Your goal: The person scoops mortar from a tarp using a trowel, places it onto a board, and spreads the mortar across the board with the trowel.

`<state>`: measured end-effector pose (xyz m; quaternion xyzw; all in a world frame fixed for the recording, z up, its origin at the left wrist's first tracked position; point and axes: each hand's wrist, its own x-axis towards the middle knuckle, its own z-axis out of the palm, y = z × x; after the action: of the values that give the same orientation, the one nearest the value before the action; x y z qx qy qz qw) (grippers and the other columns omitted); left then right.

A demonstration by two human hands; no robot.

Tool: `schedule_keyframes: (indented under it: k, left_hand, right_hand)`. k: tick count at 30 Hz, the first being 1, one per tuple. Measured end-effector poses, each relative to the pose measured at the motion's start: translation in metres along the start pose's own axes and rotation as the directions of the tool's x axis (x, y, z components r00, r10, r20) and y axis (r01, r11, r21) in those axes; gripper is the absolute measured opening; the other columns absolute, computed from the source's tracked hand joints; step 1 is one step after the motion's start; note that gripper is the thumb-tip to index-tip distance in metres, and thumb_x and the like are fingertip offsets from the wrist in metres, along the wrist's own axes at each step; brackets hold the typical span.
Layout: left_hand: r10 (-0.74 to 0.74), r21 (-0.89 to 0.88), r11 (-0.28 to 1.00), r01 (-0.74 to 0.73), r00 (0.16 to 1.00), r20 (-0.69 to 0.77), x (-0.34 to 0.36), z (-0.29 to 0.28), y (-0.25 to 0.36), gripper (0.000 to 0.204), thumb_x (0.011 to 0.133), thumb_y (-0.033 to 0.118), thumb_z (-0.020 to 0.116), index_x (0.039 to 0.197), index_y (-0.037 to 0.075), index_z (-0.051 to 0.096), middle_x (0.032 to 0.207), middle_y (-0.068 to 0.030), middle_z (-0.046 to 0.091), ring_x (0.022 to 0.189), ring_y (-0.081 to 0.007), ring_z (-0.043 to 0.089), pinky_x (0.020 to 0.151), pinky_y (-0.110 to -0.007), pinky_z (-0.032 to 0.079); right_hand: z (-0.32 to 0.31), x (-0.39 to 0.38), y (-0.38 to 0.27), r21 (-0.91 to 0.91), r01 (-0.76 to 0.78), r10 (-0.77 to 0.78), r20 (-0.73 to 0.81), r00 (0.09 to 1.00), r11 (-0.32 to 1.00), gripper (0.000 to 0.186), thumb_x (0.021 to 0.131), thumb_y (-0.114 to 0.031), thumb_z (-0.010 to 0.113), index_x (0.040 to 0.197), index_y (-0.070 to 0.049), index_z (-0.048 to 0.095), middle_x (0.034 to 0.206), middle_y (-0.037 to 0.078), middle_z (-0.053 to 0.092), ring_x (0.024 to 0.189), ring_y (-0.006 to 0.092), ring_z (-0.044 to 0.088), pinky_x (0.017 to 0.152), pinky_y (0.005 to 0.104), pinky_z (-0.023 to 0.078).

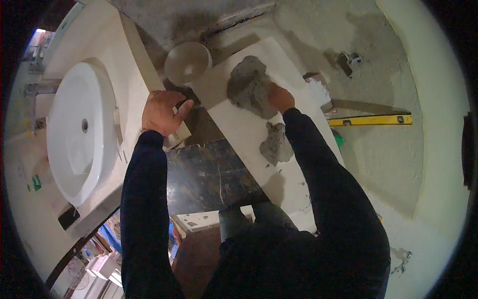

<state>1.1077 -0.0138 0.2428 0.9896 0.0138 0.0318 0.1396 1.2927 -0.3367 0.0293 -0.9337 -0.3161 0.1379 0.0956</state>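
My left hand (162, 112) rests at the edge of the pale countertop (112, 37), its thumb and fingers apart and nothing in them. On the right, my right hand (281, 98) is closed at the side of a large heap of wet grey mortar (246, 79). Its fingers point away from me, and what they grip is hidden. The heap is spread on a long white slab (294, 187) that lies at a slant. A smaller lump of mortar (275, 144) sits on the same slab, nearer to me, below my right forearm.
A white oval washbasin (69, 144) stands on the countertop at left. Beyond my left hand is a round pale bowl (188, 62). A yellow spirit level (371, 120) lies right of the slab. A dark, scuffed panel (204, 174) lies between the countertop and the slab.
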Motion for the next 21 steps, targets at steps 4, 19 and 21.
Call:
schedule_keyframes:
  k: [4, 19, 21]
  left_hand:
    - [0.057, -0.012, 0.998, -0.058, 0.994, -0.092, 0.017, 0.016, 0.011, 0.035, 0.087, 0.041, 0.063, 0.09, 0.007, 0.071, 0.095, -0.012, 0.071, 0.094, -0.0299, 0.065, 0.092, -0.042, 0.044]
    - [0.036, -0.069, 0.997, -0.036, 0.999, 0.009, 0.004, 0.011, 0.0, 0.035, 0.088, 0.043, 0.06, 0.092, 0.009, 0.071, 0.096, -0.0109, 0.07, 0.096, -0.0288, 0.063, 0.094, -0.042, 0.041]
    - [0.054, -0.053, 0.997, -0.057, 0.997, -0.059, 0.003, 0.011, 0.0, 0.034, 0.087, 0.042, 0.06, 0.091, 0.009, 0.071, 0.094, -0.0109, 0.07, 0.093, -0.029, 0.063, 0.092, -0.041, 0.042]
  right_hand:
    - [0.048, -0.028, 0.085, -0.237, 0.095, -0.14, -0.182, 0.973, 0.967, 0.028, 0.091, -0.027, 0.052, 0.103, -0.004, 0.062, 0.092, 0.018, 0.067, 0.082, 0.0355, 0.066, 0.073, 0.0475, 0.054]
    - [-0.013, -0.132, 0.001, -0.086, -0.109, 0.121, 0.138, 0.983, 0.99, 0.039, 0.094, -0.04, 0.05, 0.132, -0.031, 0.052, 0.082, 0.015, 0.065, 0.08, 0.0354, 0.065, 0.072, 0.0505, 0.051]
    - [-0.024, -0.096, 0.026, -0.202, -0.098, 0.149, 0.254, 0.956, 0.975, 0.043, 0.093, -0.04, 0.049, 0.136, -0.034, 0.05, 0.087, 0.019, 0.066, 0.086, 0.0338, 0.066, 0.077, 0.0491, 0.052]
